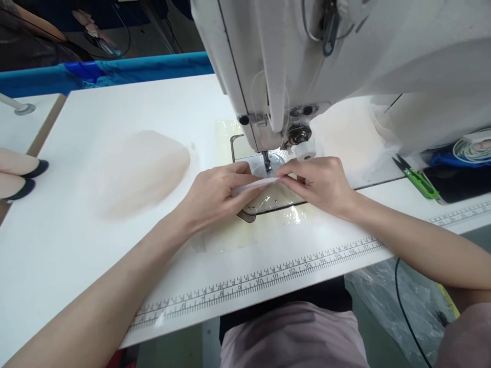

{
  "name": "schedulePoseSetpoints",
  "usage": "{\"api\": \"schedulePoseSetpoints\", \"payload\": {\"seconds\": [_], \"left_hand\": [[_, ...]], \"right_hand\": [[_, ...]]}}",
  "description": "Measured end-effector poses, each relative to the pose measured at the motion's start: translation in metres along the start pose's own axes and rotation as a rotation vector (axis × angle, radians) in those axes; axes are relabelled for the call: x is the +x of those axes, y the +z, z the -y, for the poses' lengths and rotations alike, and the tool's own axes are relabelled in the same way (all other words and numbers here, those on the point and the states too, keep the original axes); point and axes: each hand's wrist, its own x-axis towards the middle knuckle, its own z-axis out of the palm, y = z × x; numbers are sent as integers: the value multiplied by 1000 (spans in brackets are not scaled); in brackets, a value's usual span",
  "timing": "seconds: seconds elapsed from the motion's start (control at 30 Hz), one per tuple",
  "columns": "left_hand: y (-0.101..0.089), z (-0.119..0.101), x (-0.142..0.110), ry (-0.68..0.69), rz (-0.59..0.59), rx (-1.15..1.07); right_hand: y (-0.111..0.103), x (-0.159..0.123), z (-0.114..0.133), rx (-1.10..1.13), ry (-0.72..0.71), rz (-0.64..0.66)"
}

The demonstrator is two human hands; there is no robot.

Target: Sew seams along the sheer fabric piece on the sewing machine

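Both of my hands pinch a small strip of thin white fabric point(255, 185) just in front of the presser foot point(267, 161) of a white sewing machine point(245, 61). My left hand point(220, 193) is closed on the strip's left part, thumb and fingers along it. The fingertips of my right hand point(320, 183) close on its right end. The metal needle plate point(276, 197) lies beneath, under clear film. To the left, a sheer pale beige fabric piece point(153, 168) lies flat on the white table point(95, 266). More sheer pale fabric point(345, 138) lies right of the needle, under the machine arm.
Green thread snips point(420, 181) lie at the right by a dark phone-like slab point(460, 179) and a coiled white cable point(473, 148). A printed ruler point(261, 278) runs along the front edge. Beige rounded pieces with black tips point(23, 179) stand at far left. A co-worker's hand point(86, 23) is behind.
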Motion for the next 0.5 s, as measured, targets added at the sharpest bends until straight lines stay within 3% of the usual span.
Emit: {"api": "schedulePoseSetpoints", "payload": {"seconds": [0.17, 0.3, 0.5], "left_hand": [[9, -5, -14, 178, -118, 284], [13, -15, -22, 294, -162, 504], [13, -23, -27, 355, -162, 513]], "right_hand": [[-9, -3, 5, -95, -98, 150], [-13, -2, 10, -214, -254, 150], [-14, -3, 13, -252, -314, 168]]}}
